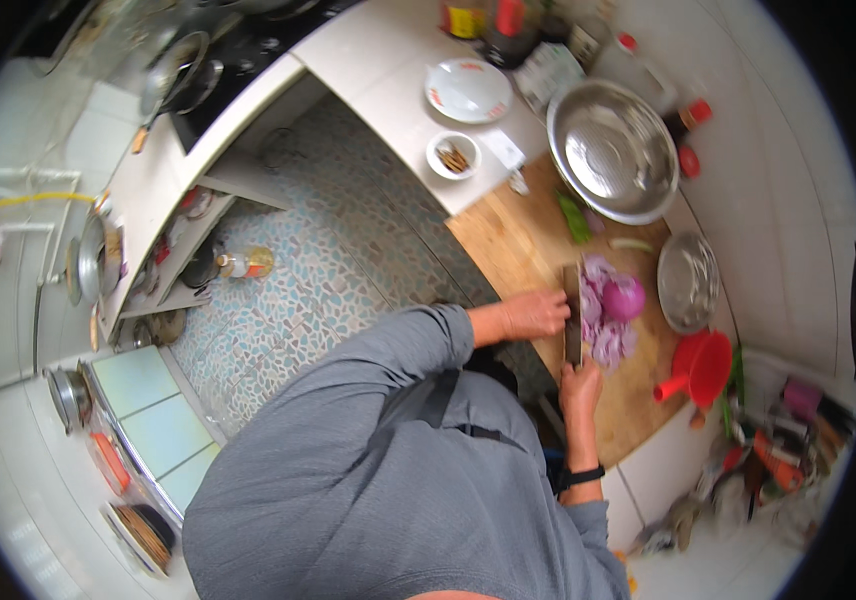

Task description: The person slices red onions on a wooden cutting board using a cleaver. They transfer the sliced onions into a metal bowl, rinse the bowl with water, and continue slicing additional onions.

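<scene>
My right hand [582, 382] grips the handle end of a kitchen cleaver [572, 315], whose blade points away from me over a wooden cutting board [507, 232]. My left hand [538, 313] is at the left side of the blade, its fingers bent; whether they press or hold it I cannot tell. Sliced red onion [609, 343] lies in a loose heap along the blade's right side. A larger rounded piece of red onion [624, 298] rests among the slices. Green vegetable pieces [573, 217] lie farther up the board.
A large steel basin [613, 150] overlaps the board's far end. A smaller steel bowl [688, 281] and a red plastic ladle [702, 367] stand along the right edge. A white plate [468, 91] and small bowl [453, 155] sit beyond, near bottles. The stove [237, 75] is far left.
</scene>
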Demonstrator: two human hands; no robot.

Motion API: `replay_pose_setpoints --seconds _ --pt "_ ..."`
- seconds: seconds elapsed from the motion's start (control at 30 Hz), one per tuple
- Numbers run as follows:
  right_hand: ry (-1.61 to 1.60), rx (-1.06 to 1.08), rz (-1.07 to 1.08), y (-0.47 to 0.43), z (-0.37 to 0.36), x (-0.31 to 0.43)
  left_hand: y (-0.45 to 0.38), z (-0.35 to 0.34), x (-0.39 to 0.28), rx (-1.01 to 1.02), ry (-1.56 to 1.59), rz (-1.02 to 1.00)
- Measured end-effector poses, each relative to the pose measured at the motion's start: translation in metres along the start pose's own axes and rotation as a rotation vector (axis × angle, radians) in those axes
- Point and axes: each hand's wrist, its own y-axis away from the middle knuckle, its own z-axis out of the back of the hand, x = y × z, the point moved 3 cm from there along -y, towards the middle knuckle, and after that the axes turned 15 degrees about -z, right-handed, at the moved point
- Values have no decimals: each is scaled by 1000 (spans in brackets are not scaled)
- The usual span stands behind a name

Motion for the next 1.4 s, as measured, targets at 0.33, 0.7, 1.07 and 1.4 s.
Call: replay_pose_setpoints --seconds 0.33,0.7,1.07,1.4 --pt "-102 53 -4 15 12 2 0 -17 2 -9 -65 -70" --pt "-313 -1 106 6 -5 5 3 -15 4 -18 -50 -105" --pt "-66 -3 7 22 7 15 6 -19 6 -60 -79 -147" --pt "-246 13 3 25 3 8 9 -14 7 -112 -101 -188"
